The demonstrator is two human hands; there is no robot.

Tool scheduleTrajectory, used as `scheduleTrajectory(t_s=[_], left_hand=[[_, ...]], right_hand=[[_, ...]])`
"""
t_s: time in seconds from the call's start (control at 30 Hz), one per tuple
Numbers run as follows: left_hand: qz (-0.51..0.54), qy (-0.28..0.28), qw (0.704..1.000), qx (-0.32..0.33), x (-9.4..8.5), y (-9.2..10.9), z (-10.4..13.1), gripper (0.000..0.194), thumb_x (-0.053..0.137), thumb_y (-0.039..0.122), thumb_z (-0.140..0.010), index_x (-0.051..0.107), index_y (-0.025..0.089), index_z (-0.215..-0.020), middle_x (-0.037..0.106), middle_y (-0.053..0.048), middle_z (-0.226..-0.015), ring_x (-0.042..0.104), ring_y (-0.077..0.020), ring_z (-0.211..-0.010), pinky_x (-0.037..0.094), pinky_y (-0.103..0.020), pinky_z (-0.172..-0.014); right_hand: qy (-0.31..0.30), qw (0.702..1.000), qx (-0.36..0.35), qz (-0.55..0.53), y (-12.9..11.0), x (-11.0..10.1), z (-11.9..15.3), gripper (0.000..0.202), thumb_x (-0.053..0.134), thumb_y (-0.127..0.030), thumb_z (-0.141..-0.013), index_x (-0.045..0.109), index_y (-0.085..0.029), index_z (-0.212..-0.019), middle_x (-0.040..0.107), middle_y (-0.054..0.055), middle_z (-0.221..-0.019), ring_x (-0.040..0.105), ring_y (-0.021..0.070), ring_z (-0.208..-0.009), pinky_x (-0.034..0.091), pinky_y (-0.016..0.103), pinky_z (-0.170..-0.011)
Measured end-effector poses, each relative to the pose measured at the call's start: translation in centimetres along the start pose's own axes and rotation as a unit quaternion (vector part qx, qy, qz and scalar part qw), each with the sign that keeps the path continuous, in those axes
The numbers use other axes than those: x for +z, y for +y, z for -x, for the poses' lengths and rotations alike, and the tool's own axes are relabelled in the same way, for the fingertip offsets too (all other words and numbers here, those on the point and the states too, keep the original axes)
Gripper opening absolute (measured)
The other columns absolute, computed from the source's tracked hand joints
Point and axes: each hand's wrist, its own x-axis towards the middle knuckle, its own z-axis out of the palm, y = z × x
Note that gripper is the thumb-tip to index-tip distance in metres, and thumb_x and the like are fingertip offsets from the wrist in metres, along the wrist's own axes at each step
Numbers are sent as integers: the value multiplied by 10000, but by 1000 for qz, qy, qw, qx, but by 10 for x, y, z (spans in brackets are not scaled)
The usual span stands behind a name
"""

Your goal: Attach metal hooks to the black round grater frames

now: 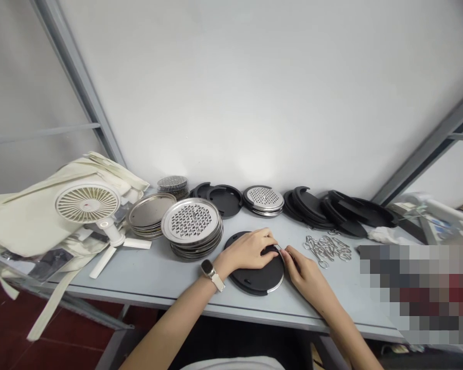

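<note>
Near the table's front edge lies a round black plastic holder [256, 280], underside up, with a strip of silver metal rim along its right side. My left hand [250, 249] is laid over the top of it, gripping it with the fingers curled near its right edge. At that edge my right hand [297, 264] pinches a thin bright piece of metal wire [278, 247] against the holder. The wire is mostly covered by my fingers. Just right of my right hand is a pile of bent wire loops [327, 248].
Stacks of metal grater discs [193, 221] and plain metal discs [150, 210] stand left. Along the wall are black round holders [226, 200], a holder with perforated discs [264, 198], and more black holders [308, 205]. A white fan [88, 204] and cream bags [31, 210] occupy the left end.
</note>
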Motion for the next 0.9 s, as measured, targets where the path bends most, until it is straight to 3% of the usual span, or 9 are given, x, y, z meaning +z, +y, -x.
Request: scheduleTrajectory(t_s=[0.3, 0.5, 0.67, 0.8, 0.9], left_hand=[[0, 7, 1000, 2, 1, -1, 0, 268, 526, 311, -879, 604, 174, -1096, 571, -58, -998, 587, -164, -845, 472, -275, -752], [-20, 7, 999, 29, 2, -2, 0, 203, 484, 234, -897, 631, 184, -1029, 593, -44, -965, 584, -165, -888, 461, -266, -785], [-34, 18, 999, 25, 2, -1, 1, 214, 493, 266, -893, 616, 179, -1046, 591, -42, -985, 585, -157, -864, 466, -266, -774], [-34, 15, 999, 9, 1, -1, 1, 231, 490, 299, -896, 591, 189, -1072, 582, -44, -1017, 593, -161, -871, 472, -272, -774], [-33, 11, 999, 1, 0, -1, 1, 235, 496, 308, -891, 572, 192, -1081, 577, -50, -1025, 593, -167, -873, 477, -275, -757]], right_hand=[[7, 1000, 24, -15, 1, 0, 0, 295, 298, -402, -954, 381, -242, -720, 471, -39, -570, 466, 144, -496, 339, 243, -520], [72, 996, 50, 7, 3, -3, 1, 303, 312, -401, -949, 345, -240, -695, 398, -55, -545, 417, 131, -488, 339, 237, -535], [58, 998, 34, 7, 4, -3, 0, 306, 335, -378, -945, 351, -235, -674, 393, -58, -523, 394, 119, -471, 328, 230, -502], [83, 995, 47, -1, 4, -3, 1, 307, 334, -397, -951, 407, -229, -704, 456, -45, -556, 450, 120, -496, 356, 228, -533], [51, 998, 37, -6, 5, -2, 1, 281, 325, -394, -954, 429, -229, -753, 517, -29, -597, 489, 129, -510, 368, 232, -543]])
